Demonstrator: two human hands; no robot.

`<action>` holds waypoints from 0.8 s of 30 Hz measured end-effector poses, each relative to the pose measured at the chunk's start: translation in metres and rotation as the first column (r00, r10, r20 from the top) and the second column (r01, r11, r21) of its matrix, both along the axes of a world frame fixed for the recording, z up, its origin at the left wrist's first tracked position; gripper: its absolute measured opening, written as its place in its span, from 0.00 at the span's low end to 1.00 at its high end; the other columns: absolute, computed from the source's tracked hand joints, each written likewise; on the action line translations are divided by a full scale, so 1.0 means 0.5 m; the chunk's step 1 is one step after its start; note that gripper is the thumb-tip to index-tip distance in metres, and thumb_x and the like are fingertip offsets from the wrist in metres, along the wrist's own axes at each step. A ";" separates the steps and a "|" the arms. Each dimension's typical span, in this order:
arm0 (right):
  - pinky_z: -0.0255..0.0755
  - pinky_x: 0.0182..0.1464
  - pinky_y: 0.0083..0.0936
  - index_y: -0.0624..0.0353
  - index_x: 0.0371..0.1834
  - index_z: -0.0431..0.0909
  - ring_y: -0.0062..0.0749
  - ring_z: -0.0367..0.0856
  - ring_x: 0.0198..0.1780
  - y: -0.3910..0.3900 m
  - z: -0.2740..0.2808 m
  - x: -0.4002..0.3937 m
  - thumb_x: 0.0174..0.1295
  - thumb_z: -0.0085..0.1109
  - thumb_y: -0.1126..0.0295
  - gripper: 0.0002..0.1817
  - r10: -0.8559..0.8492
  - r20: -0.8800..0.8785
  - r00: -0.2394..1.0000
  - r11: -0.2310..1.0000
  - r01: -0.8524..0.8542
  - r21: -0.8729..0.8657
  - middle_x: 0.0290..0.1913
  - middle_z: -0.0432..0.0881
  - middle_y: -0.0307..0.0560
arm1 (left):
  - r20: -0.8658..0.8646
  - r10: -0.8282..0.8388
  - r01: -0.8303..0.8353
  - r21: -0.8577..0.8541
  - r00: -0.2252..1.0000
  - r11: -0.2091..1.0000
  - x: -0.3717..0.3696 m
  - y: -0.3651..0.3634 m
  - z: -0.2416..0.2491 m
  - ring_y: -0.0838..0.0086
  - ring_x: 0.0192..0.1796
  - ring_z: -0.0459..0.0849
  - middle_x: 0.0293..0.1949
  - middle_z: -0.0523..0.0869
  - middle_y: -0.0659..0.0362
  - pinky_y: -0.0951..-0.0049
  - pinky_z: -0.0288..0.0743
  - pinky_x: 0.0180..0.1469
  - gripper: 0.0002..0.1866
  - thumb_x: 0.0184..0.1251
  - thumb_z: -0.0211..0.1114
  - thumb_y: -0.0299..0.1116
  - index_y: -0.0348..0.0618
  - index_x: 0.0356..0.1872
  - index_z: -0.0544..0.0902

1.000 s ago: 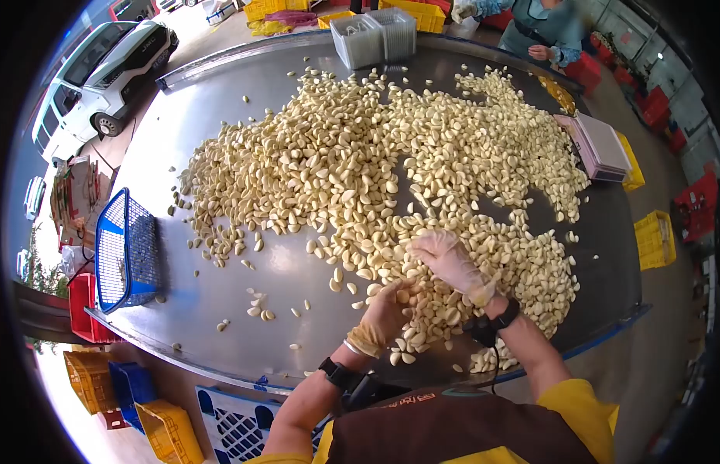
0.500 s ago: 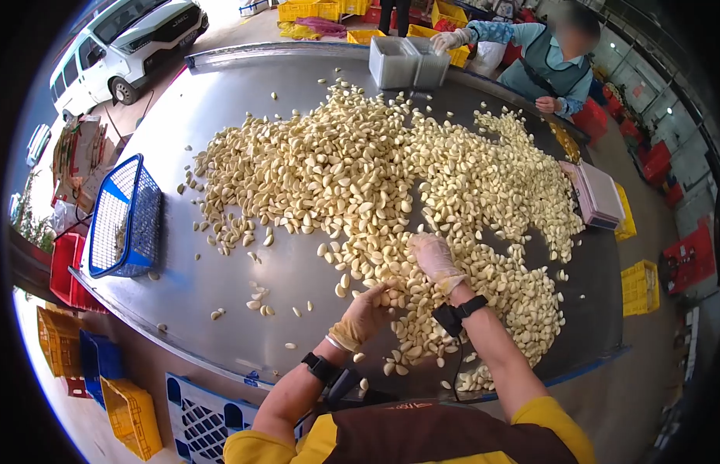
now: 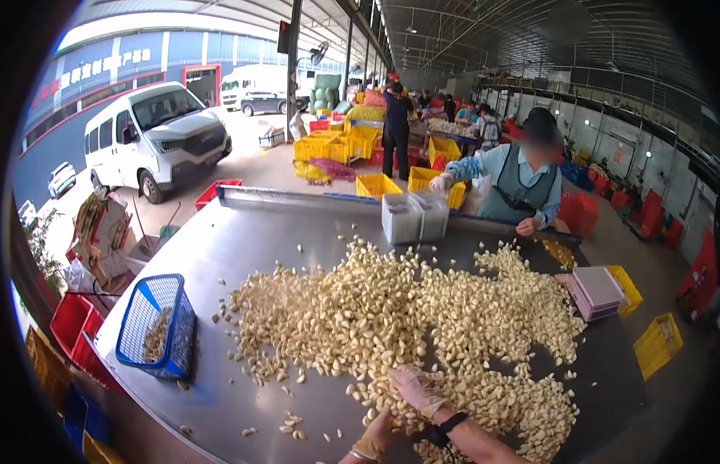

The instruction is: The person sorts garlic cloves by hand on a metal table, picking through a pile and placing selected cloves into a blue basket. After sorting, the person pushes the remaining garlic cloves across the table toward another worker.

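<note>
A broad heap of peeled garlic cloves [image 3: 352,301] covers much of the metal table [image 3: 282,220]. My right hand [image 3: 418,390], in a thin pale glove, lies over the near part of the heap, its fingers stretched out and touching cloves. Close beside it on the left is my left hand [image 3: 377,437], at the heap's near edge. Its fingers are drawn together; whatever they hold is hidden. A yellowish glove cuff shows at its wrist, and the lower frame edge cuts off the forearm.
On the left stands a blue basket [image 3: 178,332] with some contents. Clear plastic containers [image 3: 414,218] sit at the far edge, a co-worker's gloved hand [image 3: 442,182] beside them. A pinkish-white box [image 3: 596,292] is at the right edge. Yellow crates [image 3: 658,346] and a white van [image 3: 155,135] surround the table.
The view has tilted up, showing more of the hall and putting my hands lower in the frame. Both hands stay close together at the near part of the heap.
</note>
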State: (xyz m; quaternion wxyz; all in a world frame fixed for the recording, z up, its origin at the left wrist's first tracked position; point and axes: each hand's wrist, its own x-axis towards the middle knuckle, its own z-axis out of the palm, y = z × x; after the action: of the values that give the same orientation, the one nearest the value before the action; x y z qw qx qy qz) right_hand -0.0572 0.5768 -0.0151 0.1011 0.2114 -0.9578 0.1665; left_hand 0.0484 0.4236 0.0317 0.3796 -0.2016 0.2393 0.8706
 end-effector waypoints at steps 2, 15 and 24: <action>0.73 0.48 0.41 0.59 0.43 0.82 0.49 0.80 0.44 0.000 0.029 0.009 0.62 0.62 0.66 0.11 -0.002 0.061 0.998 0.964 0.018 -0.265 0.38 0.81 0.51 | -0.170 0.029 -0.026 0.017 0.985 1.000 -0.007 -0.006 -0.067 0.76 0.32 0.80 0.33 0.83 0.63 0.77 0.73 0.32 0.19 0.81 0.48 0.48 0.45 0.46 0.81; 0.74 0.43 0.26 0.58 0.41 0.75 0.25 0.80 0.39 0.064 0.114 0.287 0.65 0.67 0.71 0.09 0.008 0.368 0.930 0.543 0.305 -0.782 0.36 0.78 0.40 | -0.684 -0.422 -0.028 -0.542 0.596 0.840 0.038 0.020 -0.110 0.75 0.26 0.67 0.27 0.72 0.62 0.71 0.67 0.29 0.29 0.71 0.56 0.23 0.47 0.73 0.64; 0.74 0.43 0.39 0.56 0.46 0.75 0.48 0.80 0.40 0.071 0.146 0.313 0.63 0.65 0.67 0.12 -0.087 0.043 0.995 0.915 0.098 -0.391 0.36 0.78 0.50 | -0.772 -0.554 -0.430 -0.635 0.312 0.642 0.051 0.034 -0.046 0.74 0.28 0.74 0.27 0.78 0.60 0.72 0.70 0.31 0.15 0.78 0.56 0.39 0.39 0.50 0.82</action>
State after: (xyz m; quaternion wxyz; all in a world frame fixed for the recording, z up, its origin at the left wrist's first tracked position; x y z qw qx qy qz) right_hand 0.0991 0.6123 0.0578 0.1372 0.1392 -0.9150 0.3529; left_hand 0.0737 0.4408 0.0088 0.0771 0.2206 0.7628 0.6029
